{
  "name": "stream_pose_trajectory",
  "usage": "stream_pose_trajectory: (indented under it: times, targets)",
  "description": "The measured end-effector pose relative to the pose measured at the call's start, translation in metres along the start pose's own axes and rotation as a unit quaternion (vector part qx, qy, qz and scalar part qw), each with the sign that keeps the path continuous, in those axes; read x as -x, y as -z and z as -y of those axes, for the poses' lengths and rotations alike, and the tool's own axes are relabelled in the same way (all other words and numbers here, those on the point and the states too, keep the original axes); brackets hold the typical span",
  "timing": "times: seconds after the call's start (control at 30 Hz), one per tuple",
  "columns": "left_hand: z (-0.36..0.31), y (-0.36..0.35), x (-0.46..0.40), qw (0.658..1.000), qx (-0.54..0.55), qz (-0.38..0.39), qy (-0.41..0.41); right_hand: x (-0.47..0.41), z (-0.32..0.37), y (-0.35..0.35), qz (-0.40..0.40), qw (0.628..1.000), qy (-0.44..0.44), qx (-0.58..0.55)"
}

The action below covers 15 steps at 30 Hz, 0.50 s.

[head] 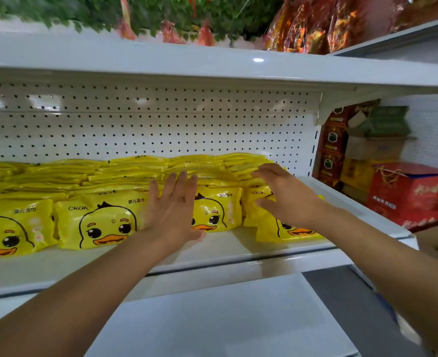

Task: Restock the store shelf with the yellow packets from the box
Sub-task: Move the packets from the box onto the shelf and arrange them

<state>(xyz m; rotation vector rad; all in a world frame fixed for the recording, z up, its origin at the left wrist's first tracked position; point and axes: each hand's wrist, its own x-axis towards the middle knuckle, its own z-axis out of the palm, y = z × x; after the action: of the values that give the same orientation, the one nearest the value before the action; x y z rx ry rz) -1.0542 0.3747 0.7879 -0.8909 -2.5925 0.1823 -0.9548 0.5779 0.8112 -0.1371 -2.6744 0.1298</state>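
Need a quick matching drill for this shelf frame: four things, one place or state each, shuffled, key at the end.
Things
1. left hand
2. right hand
3. red cardboard gift box
4. white perforated metal back panel

Places or states
A. far right, beyond the shelf end
B. fingers straight, flat against a duck-printed yellow plastic packet
C. behind the packet stacks
D. on the rightmost front packet

Pairs: 1-B, 2-D, 3-A, 4-C

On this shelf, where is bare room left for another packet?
Bare shelf runs along the front lip, before the duck-faced yellow packets, widest between both hands. Another patch lies right of the last packet, near the shelf end. Behind, stacks crowd to the pegboard.
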Motion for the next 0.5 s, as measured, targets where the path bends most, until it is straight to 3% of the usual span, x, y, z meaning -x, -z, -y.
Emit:
stream_pose_trajectory:
  times: [0.13,0.5]
  targets:
    - [-0.041,0.013,0.011,0.997,0.052,-0.042,-0.038,0.017,-0.047,0.022,0.017,0.999,-0.032,-0.029]
    - [-0.159,0.025,-0.013,0.986,0.163,-0.004,-0.048,0.0,-0.136,0.021,0.147,0.982,-0.079,-0.089]
